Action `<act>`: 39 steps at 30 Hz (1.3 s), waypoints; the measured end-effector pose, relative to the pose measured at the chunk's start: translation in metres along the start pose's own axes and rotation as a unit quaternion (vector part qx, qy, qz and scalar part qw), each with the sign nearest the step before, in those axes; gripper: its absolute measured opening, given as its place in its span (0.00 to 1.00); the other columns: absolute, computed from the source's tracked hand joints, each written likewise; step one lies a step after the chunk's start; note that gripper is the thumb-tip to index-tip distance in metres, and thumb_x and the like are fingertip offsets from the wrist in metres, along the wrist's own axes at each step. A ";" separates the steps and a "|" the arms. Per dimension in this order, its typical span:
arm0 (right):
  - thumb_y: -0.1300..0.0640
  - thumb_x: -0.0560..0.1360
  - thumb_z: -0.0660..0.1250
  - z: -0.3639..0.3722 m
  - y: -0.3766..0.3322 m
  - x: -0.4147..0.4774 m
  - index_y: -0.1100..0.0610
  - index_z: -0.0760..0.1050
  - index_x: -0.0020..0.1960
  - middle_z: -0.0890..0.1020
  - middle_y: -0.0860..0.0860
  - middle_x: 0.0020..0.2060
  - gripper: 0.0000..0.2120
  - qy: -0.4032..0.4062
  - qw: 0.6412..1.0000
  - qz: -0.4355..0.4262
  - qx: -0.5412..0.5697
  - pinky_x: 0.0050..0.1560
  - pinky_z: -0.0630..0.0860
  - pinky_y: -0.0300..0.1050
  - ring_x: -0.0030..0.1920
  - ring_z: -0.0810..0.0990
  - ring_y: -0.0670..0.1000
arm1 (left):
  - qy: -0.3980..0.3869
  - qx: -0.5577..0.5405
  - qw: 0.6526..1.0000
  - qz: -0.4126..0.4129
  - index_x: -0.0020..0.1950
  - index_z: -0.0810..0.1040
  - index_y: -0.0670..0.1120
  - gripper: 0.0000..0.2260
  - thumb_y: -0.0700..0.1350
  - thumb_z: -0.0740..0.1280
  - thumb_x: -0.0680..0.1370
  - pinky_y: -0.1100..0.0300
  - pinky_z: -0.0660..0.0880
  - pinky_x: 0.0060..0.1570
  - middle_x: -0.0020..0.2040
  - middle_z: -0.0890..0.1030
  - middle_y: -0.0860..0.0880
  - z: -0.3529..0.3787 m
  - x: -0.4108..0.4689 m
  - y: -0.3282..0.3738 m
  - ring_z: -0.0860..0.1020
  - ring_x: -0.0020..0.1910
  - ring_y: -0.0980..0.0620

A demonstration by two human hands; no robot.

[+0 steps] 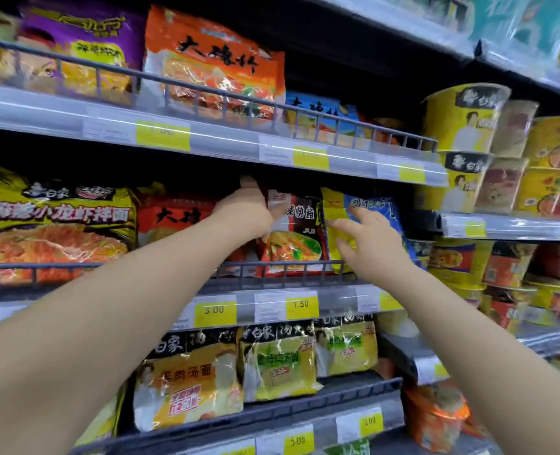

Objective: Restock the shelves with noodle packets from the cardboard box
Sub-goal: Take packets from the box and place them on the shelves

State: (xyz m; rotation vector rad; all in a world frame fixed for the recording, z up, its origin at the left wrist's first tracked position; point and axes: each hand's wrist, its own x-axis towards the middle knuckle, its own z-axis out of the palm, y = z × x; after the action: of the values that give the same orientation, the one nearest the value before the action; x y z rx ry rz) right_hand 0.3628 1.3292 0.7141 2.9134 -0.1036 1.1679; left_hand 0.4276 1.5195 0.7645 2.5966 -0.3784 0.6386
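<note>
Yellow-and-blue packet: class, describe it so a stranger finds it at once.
Start at the middle shelf, above the 1.50 price tag. The yellow-and-blue packet stands at its right end, touched by the right hand. Its left neighbour is red and black.

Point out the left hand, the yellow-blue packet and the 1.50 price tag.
left hand [244,213]: head view, back of the hand.
yellow-blue packet [335,205]: head view, yellow upper-left part.
1.50 price tag [301,305]: head view, middle of the label.
</note>
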 end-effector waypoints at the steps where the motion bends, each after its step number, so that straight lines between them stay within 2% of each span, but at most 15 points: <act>1: 0.51 0.78 0.61 0.003 0.007 0.006 0.42 0.71 0.67 0.63 0.55 0.73 0.18 -0.029 0.999 -0.013 -0.011 0.67 0.65 0.58 0.72 0.59 0.60 | -0.006 0.013 1.000 -0.019 0.76 0.46 0.37 0.44 0.63 0.63 0.75 0.53 0.72 0.56 0.70 0.69 0.40 0.003 0.002 0.005 0.72 0.66 0.41; 3: 0.45 0.77 0.61 0.009 0.018 0.014 0.39 0.70 0.67 0.59 0.55 0.75 0.18 -0.071 0.997 -0.032 -0.011 0.69 0.63 0.61 0.74 0.57 0.61 | -0.014 0.002 0.999 -0.050 0.76 0.43 0.36 0.46 0.58 0.68 0.74 0.53 0.72 0.58 0.71 0.68 0.39 0.008 0.005 0.008 0.71 0.67 0.41; 5: 0.41 0.75 0.63 0.013 0.027 0.021 0.39 0.71 0.65 0.60 0.55 0.74 0.19 -0.085 0.996 -0.031 0.021 0.69 0.63 0.61 0.72 0.60 0.62 | -0.003 -0.044 0.996 -0.082 0.76 0.45 0.34 0.46 0.55 0.70 0.74 0.54 0.70 0.60 0.71 0.68 0.38 0.011 0.004 0.006 0.70 0.68 0.41; 8: 0.46 0.74 0.65 0.015 0.037 0.023 0.43 0.76 0.60 0.68 0.54 0.69 0.14 -0.095 0.991 -0.037 0.083 0.66 0.68 0.55 0.67 0.68 0.61 | 0.027 -0.104 0.986 -0.124 0.75 0.48 0.35 0.44 0.49 0.72 0.73 0.55 0.68 0.63 0.71 0.67 0.38 0.014 0.002 0.000 0.69 0.69 0.42; 10: 0.49 0.75 0.65 0.016 0.043 0.022 0.45 0.77 0.58 0.72 0.53 0.64 0.12 -0.098 0.985 -0.058 0.130 0.64 0.70 0.50 0.65 0.71 0.57 | 0.042 -0.108 0.987 -0.112 0.75 0.50 0.36 0.41 0.47 0.73 0.73 0.55 0.68 0.63 0.71 0.67 0.38 0.015 -0.003 -0.001 0.70 0.68 0.41; 13: 0.51 0.77 0.63 0.014 0.054 0.018 0.47 0.76 0.60 0.74 0.51 0.61 0.12 -0.105 0.976 -0.092 0.165 0.62 0.69 0.46 0.62 0.72 0.52 | 0.058 -0.025 0.998 -0.023 0.74 0.53 0.40 0.44 0.53 0.75 0.69 0.54 0.68 0.61 0.69 0.65 0.37 0.015 -0.016 0.000 0.69 0.65 0.38; 17: 0.49 0.77 0.62 0.010 0.067 0.012 0.46 0.75 0.61 0.75 0.49 0.54 0.13 -0.052 0.977 -0.101 0.179 0.57 0.73 0.52 0.55 0.74 0.52 | -0.028 0.163 0.982 0.086 0.75 0.56 0.54 0.45 0.61 0.75 0.65 0.46 0.63 0.70 0.74 0.58 0.43 0.009 -0.022 0.001 0.59 0.72 0.40; 20: 0.46 0.78 0.58 0.006 0.074 0.005 0.46 0.76 0.59 0.73 0.47 0.49 0.13 -0.032 0.985 -0.073 0.150 0.56 0.73 0.54 0.54 0.74 0.53 | -0.082 0.240 0.962 0.099 0.76 0.51 0.59 0.44 0.62 0.73 0.67 0.45 0.60 0.71 0.78 0.54 0.48 0.007 -0.014 0.008 0.56 0.75 0.42; 24: 0.43 0.79 0.54 0.003 0.079 -0.007 0.50 0.79 0.54 0.76 0.51 0.48 0.18 0.019 0.993 -0.048 0.108 0.52 0.74 0.54 0.53 0.73 0.56 | -0.089 0.306 0.943 0.098 0.76 0.52 0.59 0.41 0.61 0.71 0.70 0.45 0.61 0.71 0.76 0.58 0.46 0.020 -0.009 0.025 0.59 0.73 0.42; 27: 0.45 0.80 0.53 0.005 0.083 -0.015 0.52 0.79 0.52 0.76 0.52 0.44 0.18 -0.003 0.992 -0.054 0.114 0.49 0.73 0.51 0.50 0.73 0.56 | -0.109 0.298 0.944 0.087 0.77 0.52 0.58 0.40 0.56 0.72 0.71 0.46 0.65 0.68 0.75 0.59 0.44 0.026 -0.007 0.029 0.63 0.72 0.41; 30: 0.47 0.80 0.53 0.002 0.093 -0.022 0.50 0.78 0.55 0.78 0.52 0.45 0.16 0.019 0.991 -0.038 0.128 0.48 0.73 0.51 0.50 0.74 0.56 | -0.144 0.225 0.961 0.072 0.76 0.53 0.58 0.40 0.53 0.71 0.70 0.45 0.71 0.64 0.75 0.62 0.44 0.024 -0.005 0.032 0.69 0.68 0.41; 32: 0.49 0.80 0.54 -0.002 0.102 -0.027 0.51 0.78 0.55 0.78 0.52 0.48 0.15 0.040 0.989 -0.017 0.139 0.48 0.72 0.49 0.53 0.74 0.56 | -0.116 0.200 0.967 0.110 0.76 0.57 0.56 0.35 0.50 0.69 0.72 0.43 0.64 0.69 0.76 0.60 0.46 0.025 -0.009 0.045 0.64 0.72 0.41; 33: 0.50 0.80 0.55 -0.003 0.107 -0.030 0.52 0.77 0.56 0.78 0.52 0.49 0.14 0.043 0.989 -0.007 0.138 0.49 0.71 0.49 0.54 0.74 0.56 | -0.092 0.185 0.967 0.147 0.75 0.59 0.55 0.32 0.49 0.68 0.73 0.46 0.63 0.70 0.76 0.60 0.47 0.027 -0.011 0.053 0.62 0.73 0.43; 36: 0.49 0.81 0.54 -0.002 0.120 -0.044 0.53 0.74 0.62 0.78 0.54 0.54 0.16 0.039 0.990 0.038 0.127 0.50 0.71 0.49 0.56 0.75 0.57 | -0.071 0.124 0.963 0.228 0.72 0.66 0.53 0.24 0.49 0.66 0.77 0.53 0.69 0.64 0.69 0.71 0.48 0.038 -0.017 0.081 0.70 0.67 0.47; 39: 0.45 0.81 0.52 0.001 0.133 -0.054 0.52 0.67 0.68 0.77 0.55 0.60 0.20 0.002 0.989 0.094 0.116 0.50 0.72 0.50 0.59 0.75 0.59 | -0.083 0.104 0.968 0.213 0.69 0.70 0.51 0.22 0.53 0.67 0.76 0.53 0.73 0.59 0.62 0.76 0.49 0.052 -0.017 0.098 0.74 0.60 0.48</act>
State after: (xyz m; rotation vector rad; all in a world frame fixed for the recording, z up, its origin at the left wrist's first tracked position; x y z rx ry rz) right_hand 0.3165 1.1997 0.6726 3.1623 -0.2658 1.2938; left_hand 0.3975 1.4120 0.7487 2.7987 -0.9921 0.6272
